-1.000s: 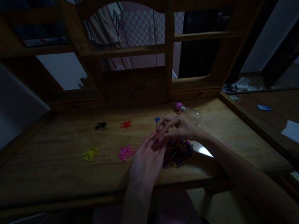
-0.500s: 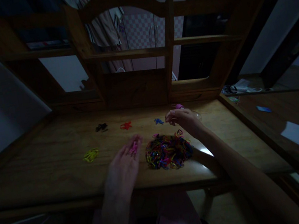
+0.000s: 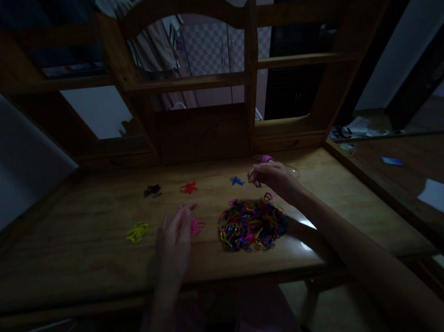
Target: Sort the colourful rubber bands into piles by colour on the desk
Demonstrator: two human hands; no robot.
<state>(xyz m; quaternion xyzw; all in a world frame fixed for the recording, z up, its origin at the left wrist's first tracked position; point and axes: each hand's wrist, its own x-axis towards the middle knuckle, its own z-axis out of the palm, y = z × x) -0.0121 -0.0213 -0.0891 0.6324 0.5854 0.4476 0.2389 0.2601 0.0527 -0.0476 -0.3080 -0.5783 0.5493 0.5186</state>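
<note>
The biggest thing is the wooden desk (image 3: 74,232), smooth and yellow-brown with stripy grain. On it, the step in hand looks like sorting little bands by colour, with pink as the colour being put away.

Next biggest is the mixed heap (image 3: 252,226) of bands, near the front edge of the desk. It is a flat, messy, tangled mound of thin loops in many colours, and some look shiny.

The left hand (image 3: 174,237) is over the near side of the pink bands and covers some of them. Its fingers are loosely stretched out, and I see nothing held in them. The right hand (image 3: 273,177) hangs past the far side of the heap, with its fingers bent in and the tips close together. I cannot tell if a band is pinched there.

Behind that hand is a see-through, rounded bottle (image 3: 293,172) with a pink top, mostly hidden.

Then come the small piles, all thin and curly like cooked noodles. The yellow bands (image 3: 137,232) are left of the left hand, and the pink bands (image 3: 196,226) are between that hand and the heap. Farther back are the black bands (image 3: 152,190), the red bands (image 3: 188,187) and the blue bands (image 3: 236,180).

I think the next move calls for fingertips to pick one loop out without dragging others along.
</note>
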